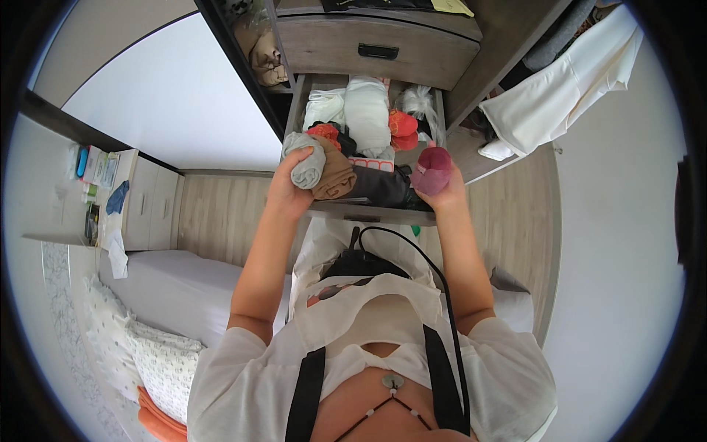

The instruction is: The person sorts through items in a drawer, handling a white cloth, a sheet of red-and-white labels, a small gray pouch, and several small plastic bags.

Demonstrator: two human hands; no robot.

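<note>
My left hand [291, 184] is closed around a rolled light-grey cloth bundle [303, 168] above the left side of an open drawer. A rolled brown cloth bundle [335, 174] sits against the grey one; whether my fingers reach it too is hidden. My right hand [448, 190] grips a small dusky-pink rolled cloth bundle [431, 171] over the drawer's right side. Inside the drawer [375, 214] lie folded white cloths [367, 118], red-orange bundles [403, 129], dark fabric [383, 188] and a clear plastic bag [418, 103]. The exact kind of the rolled pieces cannot be made out.
Above the open drawer is a closed wooden drawer [375, 48] with a dark handle. White clothing [560, 88] hangs at the right. A white cabinet [151, 202] and a bed [184, 276] with pillows [166, 346] stand at the left. A black cable [442, 283] runs down my front.
</note>
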